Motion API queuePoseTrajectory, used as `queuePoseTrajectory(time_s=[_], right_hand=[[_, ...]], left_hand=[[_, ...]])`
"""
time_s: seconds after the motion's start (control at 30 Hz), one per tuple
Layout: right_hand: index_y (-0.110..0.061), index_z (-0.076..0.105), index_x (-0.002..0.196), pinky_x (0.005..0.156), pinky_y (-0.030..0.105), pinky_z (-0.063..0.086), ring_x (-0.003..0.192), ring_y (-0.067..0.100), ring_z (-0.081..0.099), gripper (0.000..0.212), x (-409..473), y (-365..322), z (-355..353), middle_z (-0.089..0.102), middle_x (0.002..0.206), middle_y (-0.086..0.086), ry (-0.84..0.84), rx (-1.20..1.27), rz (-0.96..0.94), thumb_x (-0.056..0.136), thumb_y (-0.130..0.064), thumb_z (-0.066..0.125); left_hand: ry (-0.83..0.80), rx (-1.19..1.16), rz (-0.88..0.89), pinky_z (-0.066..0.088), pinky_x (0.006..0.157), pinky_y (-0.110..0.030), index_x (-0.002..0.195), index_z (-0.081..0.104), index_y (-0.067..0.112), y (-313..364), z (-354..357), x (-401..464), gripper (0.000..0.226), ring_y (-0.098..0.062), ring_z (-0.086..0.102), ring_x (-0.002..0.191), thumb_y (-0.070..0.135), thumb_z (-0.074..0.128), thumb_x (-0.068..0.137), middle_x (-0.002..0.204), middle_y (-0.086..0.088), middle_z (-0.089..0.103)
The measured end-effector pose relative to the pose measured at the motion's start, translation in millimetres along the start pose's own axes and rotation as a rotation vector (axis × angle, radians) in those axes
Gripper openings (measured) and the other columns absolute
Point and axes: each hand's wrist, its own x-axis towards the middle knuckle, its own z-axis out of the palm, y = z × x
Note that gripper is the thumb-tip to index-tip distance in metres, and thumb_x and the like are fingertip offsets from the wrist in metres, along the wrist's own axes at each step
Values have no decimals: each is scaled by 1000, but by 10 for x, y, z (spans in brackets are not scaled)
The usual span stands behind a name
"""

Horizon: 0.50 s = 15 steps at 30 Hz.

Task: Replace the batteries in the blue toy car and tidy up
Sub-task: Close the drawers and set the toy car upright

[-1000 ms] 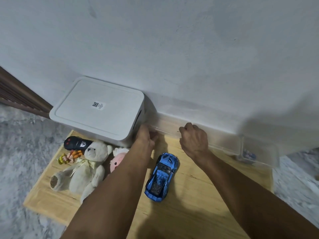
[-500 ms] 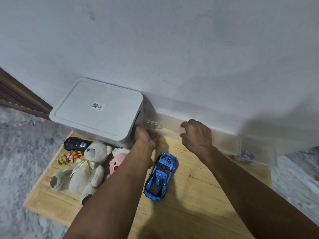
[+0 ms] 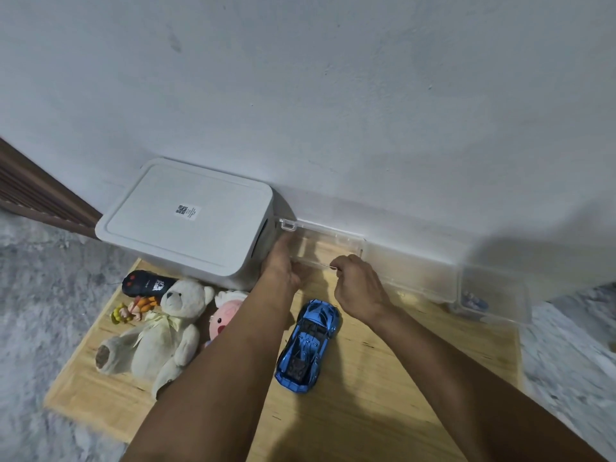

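The blue toy car (image 3: 308, 345) stands on the wooden board (image 3: 383, 395), between my two forearms, untouched. Against the wall lies a long clear plastic box (image 3: 410, 271). Its clear lid (image 3: 325, 240) is tilted up at the left end, with a latch tab showing at its corner. My left hand (image 3: 283, 265) grips the left end of the box under the lid. The near edge of the lid is pinched by my right hand (image 3: 360, 288). What lies inside the box is hard to make out.
A white lidded storage bin (image 3: 190, 221) stands left of the clear box. In front of it lie a black remote control (image 3: 146, 283), a small figurine (image 3: 133, 310), a cream teddy bear (image 3: 160, 328) and a pink plush (image 3: 226, 315). A small clear container (image 3: 493, 295) sits at right. Grey carpet surrounds the board.
Both hands have stayed at the clear box. The lid's left end has come up, its latch tab now showing, and my right hand has drawn slightly toward me.
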Motion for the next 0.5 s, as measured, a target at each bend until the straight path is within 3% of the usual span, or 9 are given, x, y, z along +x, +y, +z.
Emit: queuePoseTrajectory(time_s=[0.1,0.17,0.27,0.4,0.5], right_hand=[[-6,57,130,94,40,45,108,33,56,57,57,45,103,65,113,14,41,-102,-84,78,15,49],[-6,62,125,89,42,47,100,35,58,58,102,50,155,69,105,16,107,-177,-137,72,17,52],[-5,62,124,88,40,45,99,34,57,54,153,13,179,69,107,16,154,-233,-154,75,15,49],[-11,56,131,94,37,37,108,31,53,52,181,-46,172,65,115,12,81,-295,-115,83,5,45],[-12,55,132,98,39,36,114,30,52,51,170,-44,179,63,122,10,81,-313,-138,84,3,45]], left_hand=[[23,18,-27,57,46,-31,87,61,7,17,-26,6,30,-19,58,37,33,74,83,44,-5,58],[46,49,-24,44,33,-20,80,57,8,12,-46,-5,31,-13,48,24,35,74,82,31,0,48],[54,61,-7,39,32,-15,78,58,9,16,-80,-8,28,-10,45,23,31,76,82,31,3,47],[70,50,4,47,49,-25,82,60,7,25,-113,21,27,-15,48,50,28,77,81,60,-3,48],[88,37,26,50,58,-29,91,63,5,5,-126,77,28,-16,49,57,27,77,81,67,-4,48]])
